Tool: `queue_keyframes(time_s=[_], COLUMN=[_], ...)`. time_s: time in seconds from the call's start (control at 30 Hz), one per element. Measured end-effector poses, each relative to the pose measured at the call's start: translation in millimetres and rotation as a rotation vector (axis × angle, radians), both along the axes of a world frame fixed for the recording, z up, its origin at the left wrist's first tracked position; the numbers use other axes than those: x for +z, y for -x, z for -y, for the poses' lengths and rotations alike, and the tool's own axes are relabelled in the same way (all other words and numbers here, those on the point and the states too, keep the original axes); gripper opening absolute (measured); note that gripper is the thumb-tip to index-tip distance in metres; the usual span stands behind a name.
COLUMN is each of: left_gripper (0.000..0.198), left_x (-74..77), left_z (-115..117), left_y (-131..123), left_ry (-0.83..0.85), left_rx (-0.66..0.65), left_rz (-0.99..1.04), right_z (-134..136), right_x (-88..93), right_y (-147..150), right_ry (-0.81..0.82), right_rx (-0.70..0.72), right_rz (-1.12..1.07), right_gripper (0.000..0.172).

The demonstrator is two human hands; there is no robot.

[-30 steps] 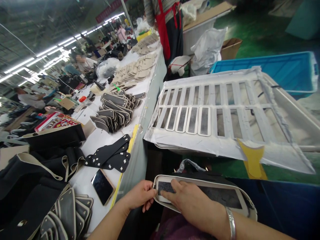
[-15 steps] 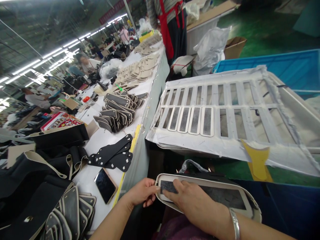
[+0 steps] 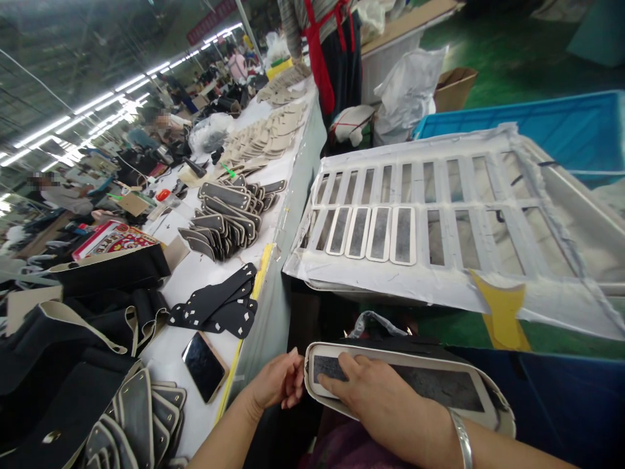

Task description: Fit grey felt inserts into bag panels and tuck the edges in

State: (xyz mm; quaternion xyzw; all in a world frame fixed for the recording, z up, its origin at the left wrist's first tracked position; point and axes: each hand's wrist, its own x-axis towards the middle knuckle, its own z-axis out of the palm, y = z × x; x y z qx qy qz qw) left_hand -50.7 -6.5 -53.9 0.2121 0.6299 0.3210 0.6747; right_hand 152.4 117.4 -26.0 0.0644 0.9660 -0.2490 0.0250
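Note:
A black handbag (image 3: 432, 346) lies before me, its long off-white side with a dark grey inset panel (image 3: 439, 385) facing up. A plastic-wrapped handle (image 3: 378, 320) shows beyond it. Across the left part of that panel rests my right hand (image 3: 374, 394), fingers stretched and apart, a silver bangle on its wrist. Just off the bag's left end, my left hand (image 3: 279, 381) is closed, fingers curled and thumb tip against them. Whether anything small is pinched there cannot be seen.
A white slotted rack (image 3: 351, 267) holds several white-rimmed grey panels (image 3: 403, 234). On the left table are stacked grey pieces (image 3: 227, 215), black studded straps (image 3: 215, 299) and a phone (image 3: 205, 367). A yellow piece (image 3: 502, 306) hangs at the rack's front. A person in a red apron (image 3: 319, 58) stands behind.
My left hand has come off the bag's left edge, moving slightly left, with its fingers curled. My right hand stays on the panel. The view has shifted slightly.

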Motion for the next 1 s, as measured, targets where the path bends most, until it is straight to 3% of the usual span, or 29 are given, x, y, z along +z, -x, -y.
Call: queue_keyframes(time_s=[0.17,0.33,0.5,0.7,0.9,1.0], left_gripper=[0.049,0.055,0.060,0.044,0.036,0.042], left_x=[-19.3,-26.9,-8.0,22.9,28.2,26.9], left_z=[3,-1,-10,-23,-26,-24], left_y=[-2,1,7,5,-2,-1], left_ry=[-0.046,-0.047,0.018,0.109,0.096,0.084], left_rx=[0.101,0.058,-0.116,-0.291,-0.286,-0.248], left_rz=[0.114,0.126,0.006,-0.226,-0.327,-0.269], right_z=[-1,-1,0,-1,-1,-1], right_x=[0.7,0.3,-4.2,-2.7,-1.4,-2.0], right_y=[1,1,1,1,1,0], right_ry=[0.015,0.039,0.028,0.024,0.031,0.028], right_rx=[0.008,-0.005,0.010,0.019,0.009,0.005], right_rz=[0.020,0.015,-0.017,-0.013,-0.023,-0.017], right_gripper=[0.049,0.048,0.053,0.050,0.044,0.044])
